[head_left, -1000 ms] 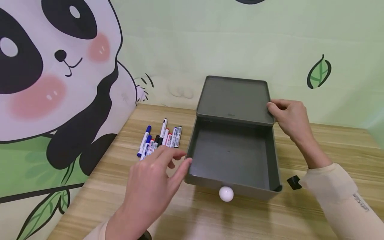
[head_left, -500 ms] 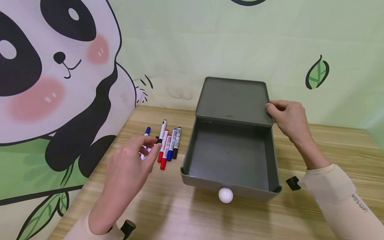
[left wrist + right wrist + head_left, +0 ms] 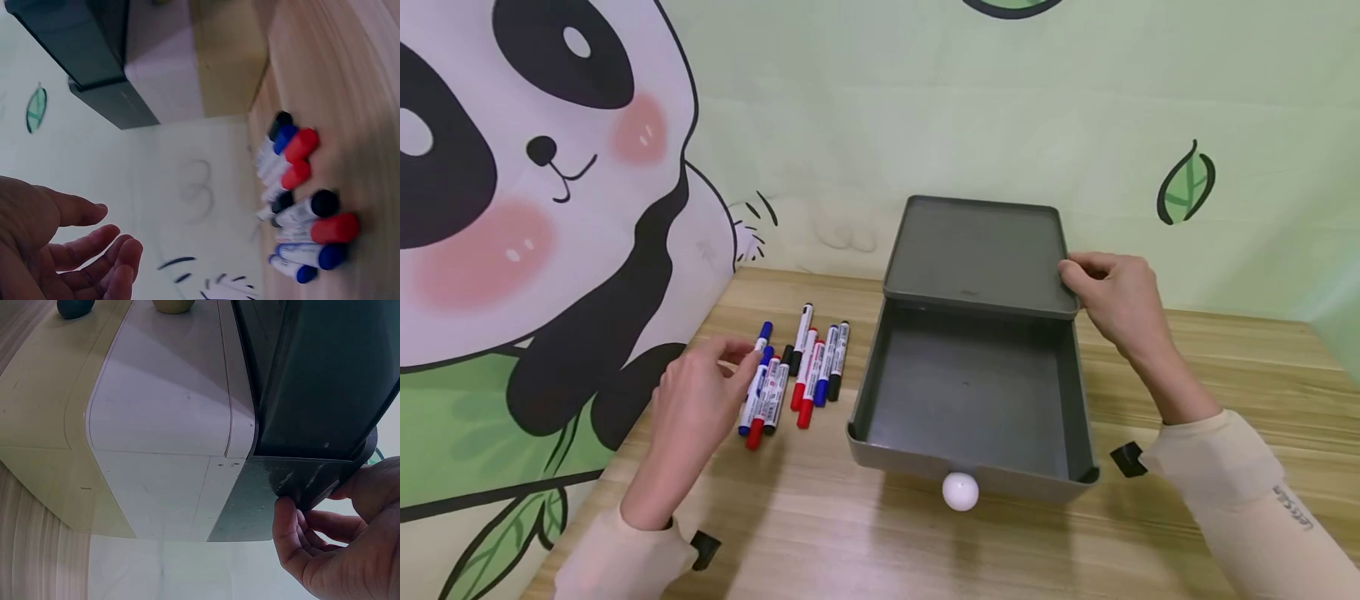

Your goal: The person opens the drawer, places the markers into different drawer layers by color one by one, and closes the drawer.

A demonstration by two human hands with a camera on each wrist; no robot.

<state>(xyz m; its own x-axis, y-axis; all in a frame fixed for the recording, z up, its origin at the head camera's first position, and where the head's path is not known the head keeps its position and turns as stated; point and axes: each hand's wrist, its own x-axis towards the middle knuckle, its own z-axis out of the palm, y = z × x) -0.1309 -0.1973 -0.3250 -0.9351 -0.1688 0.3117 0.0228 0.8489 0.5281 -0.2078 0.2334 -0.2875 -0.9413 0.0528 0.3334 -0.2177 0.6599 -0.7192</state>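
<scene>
My left hand (image 3: 700, 392), empty, fingers parted, has left the grey plastic drawer (image 3: 910, 460), bringing white-barrelled markers (image 3: 807, 367) within reach; my right hand (image 3: 1122, 302) pinches the grey plastic cabinet top (image 3: 979, 252).

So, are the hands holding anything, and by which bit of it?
The right hand holds the gray box top by its right edge. The left hand, near the pens, holds nothing.
</scene>
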